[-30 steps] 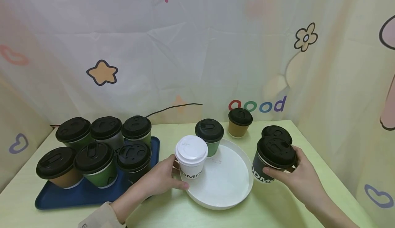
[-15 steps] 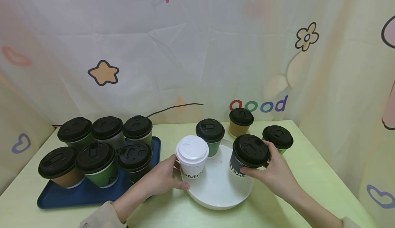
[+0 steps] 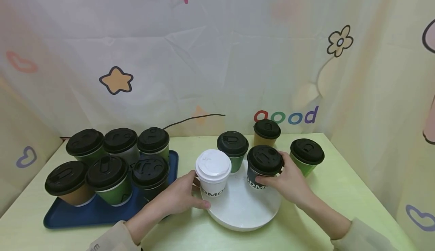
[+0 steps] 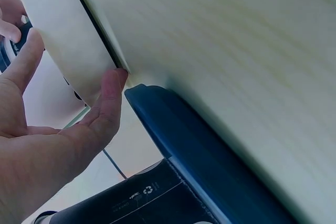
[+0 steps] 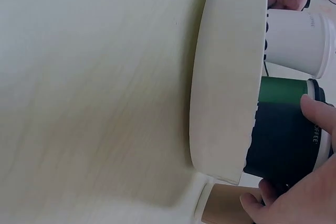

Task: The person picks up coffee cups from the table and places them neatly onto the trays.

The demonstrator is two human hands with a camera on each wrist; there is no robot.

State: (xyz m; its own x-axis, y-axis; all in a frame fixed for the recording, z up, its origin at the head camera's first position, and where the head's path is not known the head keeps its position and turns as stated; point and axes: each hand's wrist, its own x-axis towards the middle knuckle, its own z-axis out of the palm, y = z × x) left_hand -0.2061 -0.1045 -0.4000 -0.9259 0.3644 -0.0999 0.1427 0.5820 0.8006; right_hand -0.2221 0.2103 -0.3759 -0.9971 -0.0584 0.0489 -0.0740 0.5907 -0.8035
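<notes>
My right hand (image 3: 289, 179) grips a dark paper coffee cup (image 3: 256, 177) with a black lid. The cup is upright over the right part of the round white plate (image 3: 238, 211); the right wrist view shows its lower end behind the plate's rim. My left hand (image 3: 181, 194) is at the plate's left side, beside a white-lidded white cup (image 3: 212, 185). In the left wrist view its fingers (image 4: 110, 98) extend to the plate's outer wall (image 4: 63, 30). A green cup (image 3: 236, 162) with a black lid stands toward the back of the plate.
On the left, a blue tray (image 3: 102, 217) holds two rows of black-lidded cups. Behind the plate stands a brown cup (image 3: 265, 140); a bright green cup (image 3: 302, 166) is right of it. A patterned curtain (image 3: 217, 62) hangs behind the table (image 3: 343, 190).
My right hand has carried the dark cup leftward from beside the plate to over it, uncovering the bright green cup. My left hand has stayed by the plate and white cup.
</notes>
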